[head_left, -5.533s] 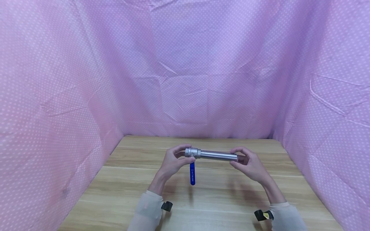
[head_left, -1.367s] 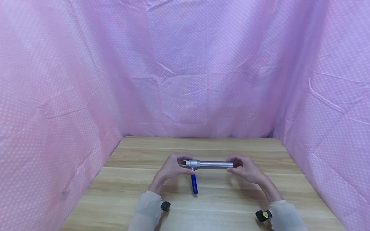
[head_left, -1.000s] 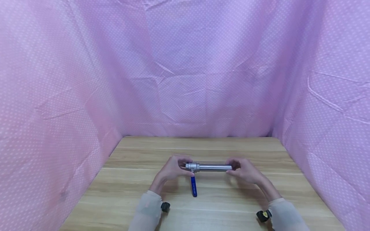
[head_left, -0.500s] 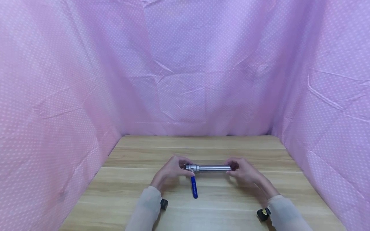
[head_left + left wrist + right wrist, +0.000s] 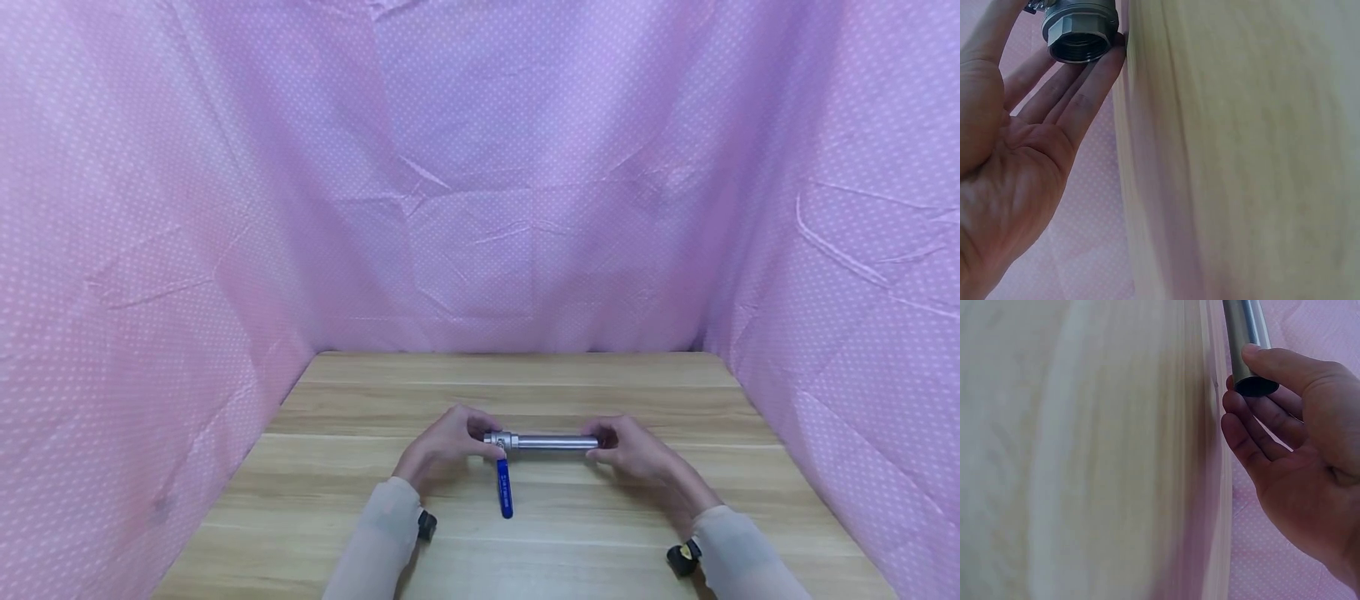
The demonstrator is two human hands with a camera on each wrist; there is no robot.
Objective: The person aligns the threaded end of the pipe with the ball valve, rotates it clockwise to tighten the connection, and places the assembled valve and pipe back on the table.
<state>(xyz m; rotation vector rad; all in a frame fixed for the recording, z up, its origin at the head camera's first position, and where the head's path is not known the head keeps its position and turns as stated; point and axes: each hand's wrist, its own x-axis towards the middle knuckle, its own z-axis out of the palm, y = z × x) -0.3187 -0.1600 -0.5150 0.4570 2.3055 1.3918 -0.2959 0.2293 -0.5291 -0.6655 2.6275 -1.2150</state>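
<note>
A steel ball valve [image 5: 501,440] with a blue lever handle [image 5: 505,489] is joined to a straight steel pipe [image 5: 557,442] that extends to the right. My left hand [image 5: 453,437] pinches the valve body between thumb and fingers. In the left wrist view the hex end of the valve [image 5: 1079,39] shows its threaded opening, facing the palm. At the pipe's far end, my right hand [image 5: 628,446] holds it with the thumb on top side and fingers beneath. The hollow pipe end [image 5: 1256,385] shows in the right wrist view. The assembly lies level, close over the table.
A wood-grain table [image 5: 525,550] spreads beneath both hands. Pink dotted cloth [image 5: 480,183] hangs behind it and along both sides. Black wrist cameras sit on the left cuff [image 5: 427,525] and the right cuff [image 5: 682,557].
Both hands have lowered the valve and pipe together toward the table and nearer the body. The pipe now lies more level than several seconds ago; both grips stay the same.
</note>
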